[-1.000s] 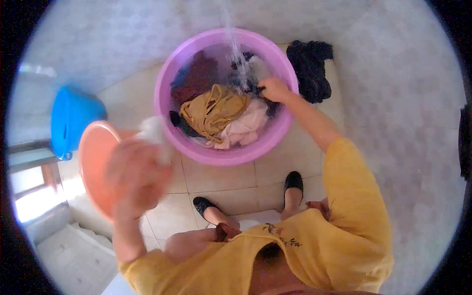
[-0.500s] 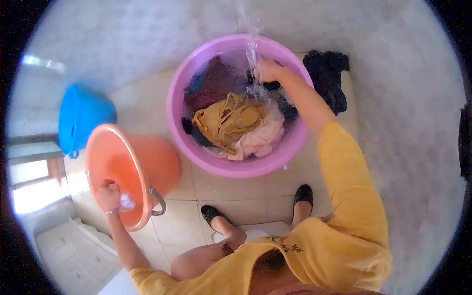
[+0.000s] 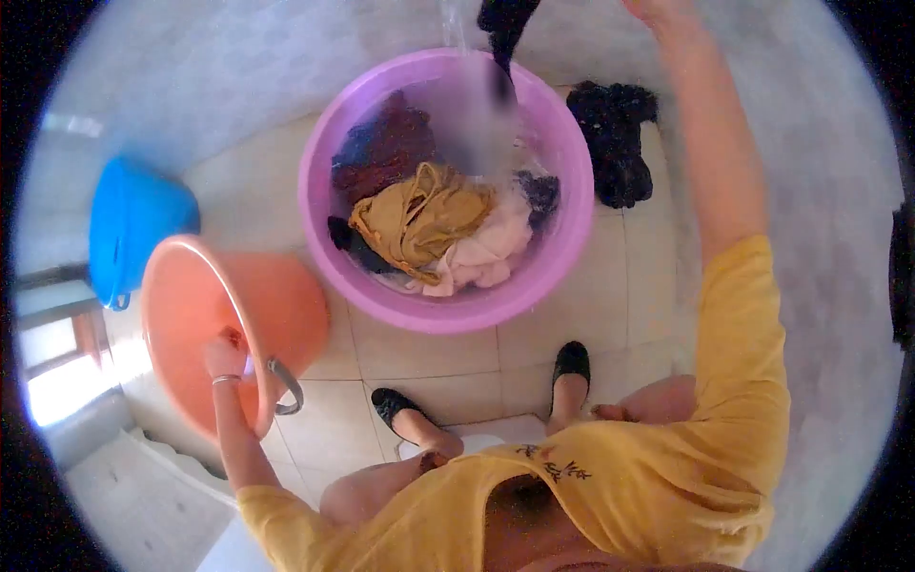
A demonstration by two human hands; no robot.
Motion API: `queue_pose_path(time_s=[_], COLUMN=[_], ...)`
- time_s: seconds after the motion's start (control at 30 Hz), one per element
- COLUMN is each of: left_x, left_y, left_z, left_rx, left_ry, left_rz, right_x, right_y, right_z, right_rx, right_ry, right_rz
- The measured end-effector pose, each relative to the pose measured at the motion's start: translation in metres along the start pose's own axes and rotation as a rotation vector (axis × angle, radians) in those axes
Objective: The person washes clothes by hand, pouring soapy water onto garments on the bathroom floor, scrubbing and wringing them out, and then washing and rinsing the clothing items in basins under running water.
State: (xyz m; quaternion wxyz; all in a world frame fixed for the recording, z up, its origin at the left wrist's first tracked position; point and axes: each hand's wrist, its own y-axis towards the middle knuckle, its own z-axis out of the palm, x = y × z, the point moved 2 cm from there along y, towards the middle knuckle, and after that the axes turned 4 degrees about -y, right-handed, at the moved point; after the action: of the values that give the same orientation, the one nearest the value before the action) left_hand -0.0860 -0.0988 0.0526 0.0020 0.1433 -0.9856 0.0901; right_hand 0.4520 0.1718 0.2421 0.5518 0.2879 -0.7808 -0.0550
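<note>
My left hand (image 3: 225, 357) is inside the orange bucket (image 3: 300, 305), its fingers curled. A scrap of pale lilac cloth (image 3: 250, 366) shows beside it and seems to be in its grip. My right hand (image 3: 660, 11) is raised at the top edge, with its fingers mostly cut off. To its left a black cloth (image 3: 508, 33) hangs over the purple basin (image 3: 448, 319); whether my hand holds it cannot be seen. Blurred water (image 3: 477, 133) falls into the basin onto a mustard garment (image 3: 419, 214), a pink cloth (image 3: 491, 248) and dark red clothing (image 3: 386, 153).
A blue bucket (image 3: 143, 224) stands behind the orange one. Black clothes (image 3: 615, 143) lie on the tiled floor right of the basin. My feet in black shoes (image 3: 572, 362) are just in front of it, and a grey handle (image 3: 289, 391) sticks out from the orange bucket.
My right hand has risen out of the basin to the upper right. A black cloth now hangs above the water. My left hand stays in the orange bucket, and the view has shifted slightly.
</note>
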Motion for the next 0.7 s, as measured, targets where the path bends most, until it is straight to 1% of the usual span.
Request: queue_pose_path(time_s=[0.03,0.07,0.1,0.13,0.17,0.2,0.27,0.3,0.33,0.37,0.43,0.47,0.5,0.53,0.57,0.6,0.67,0.7], left_x=[-0.001,-0.001,0.005,0.017,0.025,0.021,0.002,-0.004,-0.010,-0.015,-0.026,-0.032,-0.037,-0.045,-0.051,-0.056,-0.068,-0.077], left_y=[-0.002,-0.005,-0.003,-0.001,0.000,-0.001,-0.007,-0.007,-0.008,-0.009,-0.011,-0.013,-0.014,-0.015,-0.016,-0.017,-0.016,-0.018], left_z=[0.001,0.003,0.008,0.015,0.017,0.010,-0.019,-0.029,-0.041,-0.050,-0.065,-0.072,-0.078,-0.085,-0.090,-0.093,-0.103,-0.110], left_rx=[0.041,0.080,0.074,0.071,0.071,0.067,-0.092,-0.092,-0.161,-0.229,-0.267,-0.300,-0.300,-0.344,-0.386,-0.386,-0.375,-0.380], left_ry=[0.011,0.025,0.026,-0.042,-0.109,-0.105,-0.224,-0.221,-0.200,-0.180,-0.166,-0.154,-0.152,-0.194,-0.236,-0.235,-0.214,-0.211], left_rz=[0.059,0.117,0.118,0.076,0.032,0.030,-0.054,-0.057,-0.028,0.001,0.018,0.037,0.031,0.100,0.172,0.172,0.196,0.192], right_x=[0.002,-0.010,-0.037,-0.063,-0.084,-0.106,-0.153,-0.172,-0.188,-0.201,-0.216,-0.212,-0.206,-0.202,-0.202,-0.211,-0.224,-0.231], right_y=[-0.003,-0.004,-0.006,-0.011,-0.022,-0.033,-0.053,-0.065,-0.078,-0.090,-0.108,-0.116,-0.126,-0.132,-0.135,-0.138,-0.140,-0.137], right_z=[0.005,0.008,0.014,0.025,0.042,0.058,0.079,0.089,0.099,0.106,0.119,0.127,0.134,0.140,0.145,0.146,0.152,0.151], right_rx=[-0.024,-0.029,0.004,0.040,0.029,0.017,0.036,0.018,0.003,0.007,0.127,0.131,0.153,0.175,0.230,0.230,0.415,0.413], right_ry=[-0.028,-0.029,-0.101,-0.170,-0.253,-0.341,-0.424,-0.521,-0.616,-0.611,-0.669,-0.664,-0.833,-1.004,-1.068,-1.067,-1.122,-1.121], right_rz=[0.059,0.057,0.105,0.155,0.168,0.179,0.258,0.256,0.254,0.254,0.347,0.345,0.335,0.325,0.301,0.301,0.144,0.138])
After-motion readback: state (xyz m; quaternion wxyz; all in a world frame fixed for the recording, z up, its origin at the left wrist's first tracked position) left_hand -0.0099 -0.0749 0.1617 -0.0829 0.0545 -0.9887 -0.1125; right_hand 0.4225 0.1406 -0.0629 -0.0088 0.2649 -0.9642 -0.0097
